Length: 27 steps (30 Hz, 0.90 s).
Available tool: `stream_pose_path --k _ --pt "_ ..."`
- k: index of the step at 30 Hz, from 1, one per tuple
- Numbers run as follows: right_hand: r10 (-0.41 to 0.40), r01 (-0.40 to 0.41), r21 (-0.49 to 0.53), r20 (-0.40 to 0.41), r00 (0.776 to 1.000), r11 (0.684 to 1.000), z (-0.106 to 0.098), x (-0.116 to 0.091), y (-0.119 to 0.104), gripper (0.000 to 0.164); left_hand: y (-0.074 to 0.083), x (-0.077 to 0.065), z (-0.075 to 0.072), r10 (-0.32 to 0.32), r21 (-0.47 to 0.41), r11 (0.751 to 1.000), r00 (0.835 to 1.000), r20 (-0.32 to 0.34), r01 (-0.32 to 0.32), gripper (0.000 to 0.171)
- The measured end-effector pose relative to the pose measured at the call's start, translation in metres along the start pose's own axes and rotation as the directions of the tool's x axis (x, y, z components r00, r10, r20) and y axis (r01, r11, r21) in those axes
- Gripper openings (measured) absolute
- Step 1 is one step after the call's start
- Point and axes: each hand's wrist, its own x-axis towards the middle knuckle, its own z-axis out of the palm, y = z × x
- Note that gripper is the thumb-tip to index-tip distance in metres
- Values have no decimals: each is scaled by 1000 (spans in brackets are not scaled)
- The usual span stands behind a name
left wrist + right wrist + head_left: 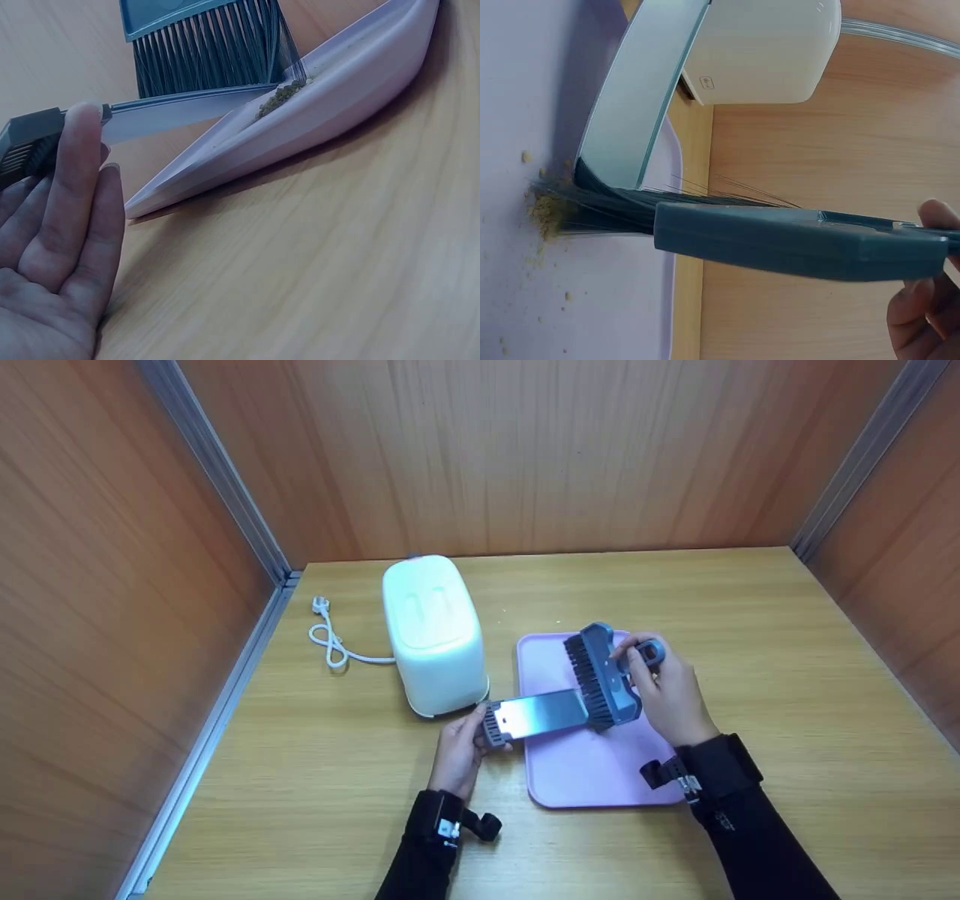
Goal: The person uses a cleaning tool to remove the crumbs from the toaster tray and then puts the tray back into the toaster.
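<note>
My left hand (456, 750) pinches the dark slotted end of a flat metal crumb tray (541, 714). The tray slants over a purple plastic tray (592, 772). With my right hand (673, 701) I hold the handle of a blue-grey hand brush (616, 682). Its dark bristles (615, 210) lie against the far end of the crumb tray. Right at the bristle tips, a small heap of yellowish crumbs (547, 214) sits on the purple tray, with a few loose bits scattered around it.
A white toaster (442, 637) with a closed top stands left of the purple tray, near my left hand. From it a white cord with a plug (321, 606) runs leftward. Wooden panels (525, 457) enclose the table at the back and sides.
</note>
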Motion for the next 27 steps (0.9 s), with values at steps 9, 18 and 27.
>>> stream_pose_path --k 9,18,27 --pt "38 -33 60 -83 996 998 -10 3 -14 17 2 1 0 -16 -9 1000 1000 -17 16 41" --pt "149 -58 344 -244 958 937 -1 5 7 23 1 1 -1 -17 -20 1000 1000 -18 16 41" --pt "300 -154 466 -255 919 871 12 -1 20 22 2 0 1 -16 0 1000 1000 -20 16 41"
